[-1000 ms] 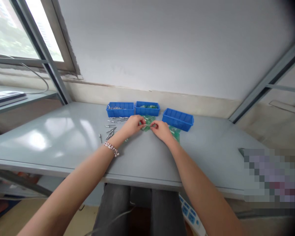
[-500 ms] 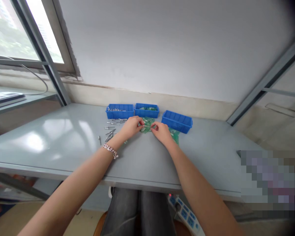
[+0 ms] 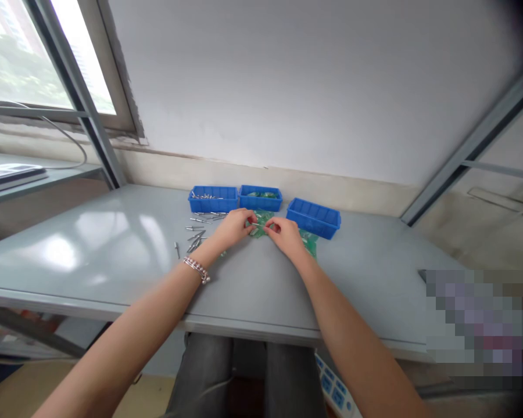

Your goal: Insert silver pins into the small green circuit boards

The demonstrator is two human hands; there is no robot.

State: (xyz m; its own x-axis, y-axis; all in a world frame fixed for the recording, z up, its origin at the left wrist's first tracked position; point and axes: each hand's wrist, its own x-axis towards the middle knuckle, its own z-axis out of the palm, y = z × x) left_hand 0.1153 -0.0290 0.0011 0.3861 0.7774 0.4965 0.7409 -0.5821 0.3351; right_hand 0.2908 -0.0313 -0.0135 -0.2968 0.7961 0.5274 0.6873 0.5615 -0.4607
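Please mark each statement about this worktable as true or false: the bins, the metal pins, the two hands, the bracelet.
1. Three blue bins stand on the grey table. True.
2. The loose metal pins lie to the right of the right hand. False: they lie left of the left hand.
3. Both hands meet over the green pieces. True.
4. A bracelet is on the right wrist. False: it is on the left wrist.
5. The rightmost bin is full of pins. False: no pins show in it.
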